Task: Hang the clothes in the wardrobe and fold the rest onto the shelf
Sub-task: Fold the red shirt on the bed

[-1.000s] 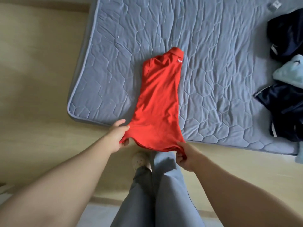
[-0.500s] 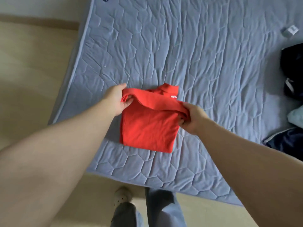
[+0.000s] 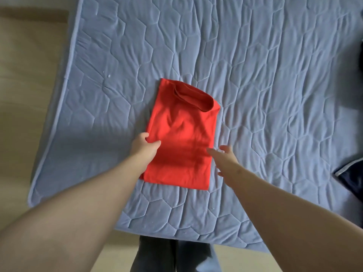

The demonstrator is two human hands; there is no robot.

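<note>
A red shirt point(image 3: 182, 134) lies folded into a neat rectangle on the blue-grey quilted mattress point(image 3: 255, 75), its hem rolled over near the far end. My left hand point(image 3: 145, 147) is at the shirt's left edge, thumb on top of the cloth and fingers curled at the edge, pinching it. My right hand point(image 3: 224, 157) hovers at the shirt's right edge with its fingers spread and straight, holding nothing.
A dark navy garment point(image 3: 351, 179) pokes in at the right edge of the mattress. Tan wooden floor point(image 3: 29, 85) runs along the left side. My legs point(image 3: 172, 256) stand at the mattress's near edge.
Both hands carried the shirt's hem up over the collar and laid it down, folding the shirt in half. My right hand has let go, and my left hand moved to the left edge.
</note>
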